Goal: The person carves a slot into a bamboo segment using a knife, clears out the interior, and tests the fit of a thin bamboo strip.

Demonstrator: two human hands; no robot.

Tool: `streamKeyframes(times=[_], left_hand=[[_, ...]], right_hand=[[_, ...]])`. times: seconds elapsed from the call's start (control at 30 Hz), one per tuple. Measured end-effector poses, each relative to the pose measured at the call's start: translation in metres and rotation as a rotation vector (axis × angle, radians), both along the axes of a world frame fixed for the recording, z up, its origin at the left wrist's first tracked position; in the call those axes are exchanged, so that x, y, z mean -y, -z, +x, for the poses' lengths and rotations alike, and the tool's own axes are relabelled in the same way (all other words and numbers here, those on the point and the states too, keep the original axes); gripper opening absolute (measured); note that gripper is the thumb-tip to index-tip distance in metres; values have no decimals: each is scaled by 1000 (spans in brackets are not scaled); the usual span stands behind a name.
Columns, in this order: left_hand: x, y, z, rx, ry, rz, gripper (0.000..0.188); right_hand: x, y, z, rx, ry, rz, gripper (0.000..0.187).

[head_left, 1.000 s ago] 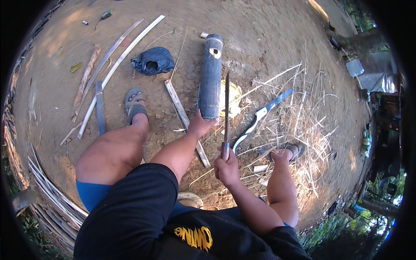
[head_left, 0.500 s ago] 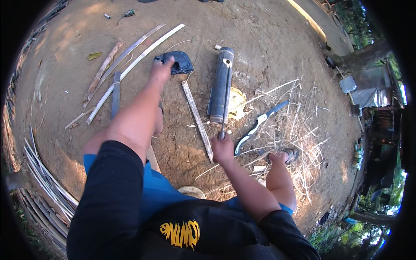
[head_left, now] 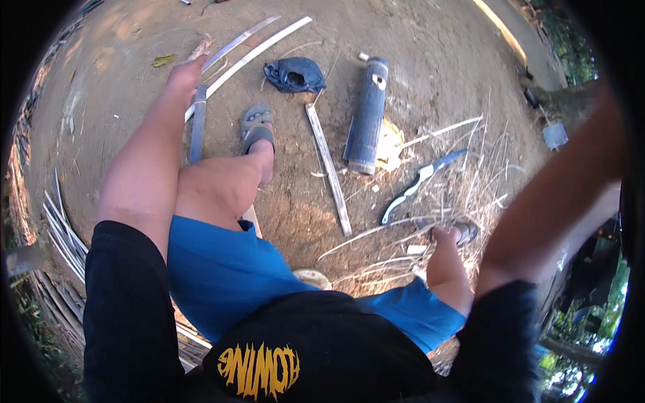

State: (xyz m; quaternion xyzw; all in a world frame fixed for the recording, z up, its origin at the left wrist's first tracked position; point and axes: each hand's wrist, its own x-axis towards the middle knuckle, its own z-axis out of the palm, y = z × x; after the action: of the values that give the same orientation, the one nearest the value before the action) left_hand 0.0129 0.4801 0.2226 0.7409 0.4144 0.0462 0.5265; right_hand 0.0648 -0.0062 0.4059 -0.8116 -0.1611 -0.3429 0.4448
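Your left hand (head_left: 186,74) is stretched out far to the left, at the near end of a brown stick (head_left: 201,48) and just beside a thin, dark curved strip (head_left: 242,39); it is blurred, so you cannot tell whether its fingers are closed on either one. Both lie on the bare ground (head_left: 289,221), beyond your left knee, with a longer pale strip (head_left: 265,51) curving alongside on the right. A flat grey slat (head_left: 197,127) lies just below that hand, close to your left forearm. Your right forearm (head_left: 551,195) is raised toward the right rim, where your right hand is out of sight, so its state cannot be told. Between your feet and farther out, a crumpled black bag (head_left: 312,74) lies beyond your left sandal (head_left: 257,121), and a long narrow board (head_left: 329,171) slants down to the right below it. To the right of the board lies a dark bamboo tube (head_left: 367,127) with a hole near its far end, a yellow thing (head_left: 391,144) partly hidden behind its right side. Nearer your right foot, a blade with a white-and-dark handle (head_left: 423,176) rests beside scattered pale shavings (head_left: 470,185).
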Motion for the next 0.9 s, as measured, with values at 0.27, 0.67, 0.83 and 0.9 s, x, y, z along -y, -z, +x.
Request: streamKeyframes(times=[0.27, 0.67, 0.83, 0.9], left_hand=[[27, 26, 42, -9, 338, 308, 61], [228, 47, 46, -219, 1295, 613, 76], [323, 130, -5, -465, 1464, 328, 84], [359, 149, -35, -506, 1394, 151, 88]], right_hand=[[63, 369, -151, -1185, 102, -22, 24], [34, 262, -158, -1493, -31, 590, 10], [43, 250, -146, -1536, -130, 661, 12], [42, 259, -166, -1532, -66, 576, 16]])
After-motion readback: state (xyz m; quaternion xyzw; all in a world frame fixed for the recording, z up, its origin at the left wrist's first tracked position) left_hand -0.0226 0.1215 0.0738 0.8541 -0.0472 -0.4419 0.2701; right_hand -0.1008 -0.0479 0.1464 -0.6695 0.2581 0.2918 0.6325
